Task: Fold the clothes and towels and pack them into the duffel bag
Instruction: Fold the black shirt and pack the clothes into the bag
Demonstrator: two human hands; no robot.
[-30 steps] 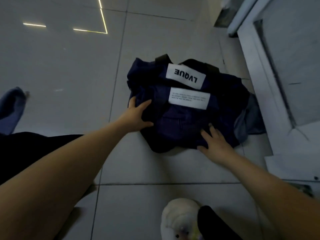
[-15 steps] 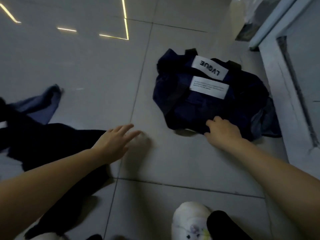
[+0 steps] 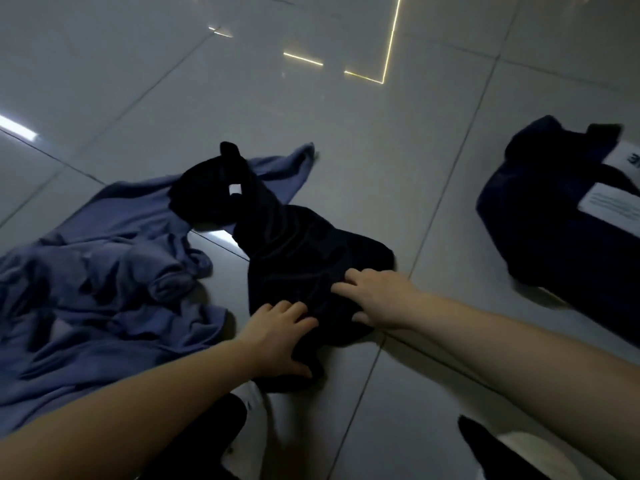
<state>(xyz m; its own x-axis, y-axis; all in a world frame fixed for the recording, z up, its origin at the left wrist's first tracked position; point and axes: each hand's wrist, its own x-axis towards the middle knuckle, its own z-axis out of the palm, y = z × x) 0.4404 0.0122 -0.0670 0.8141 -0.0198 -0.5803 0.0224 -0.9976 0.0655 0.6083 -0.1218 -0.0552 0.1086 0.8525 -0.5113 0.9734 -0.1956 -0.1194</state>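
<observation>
A black garment point(image 3: 294, 244) lies crumpled on the tiled floor in the middle of the view. My left hand point(image 3: 277, 337) rests on its near edge, fingers spread over the cloth. My right hand point(image 3: 377, 299) lies on the garment's near right part, fingers stretched flat toward the left. A blue-grey garment point(image 3: 104, 282) sprawls rumpled to the left, partly under the black one. The navy duffel bag point(image 3: 554, 220) with white labels sits at the right edge, apart from both hands.
Glossy grey floor tiles point(image 3: 346, 133) stretch away behind the clothes, with bright light reflections. My feet in white shoes point(image 3: 252, 403) and dark socks show at the bottom of the view, close to the black garment.
The view swung left from the duffel bag to the clothes. My right hand left the bag and both hands came down on the black garment.
</observation>
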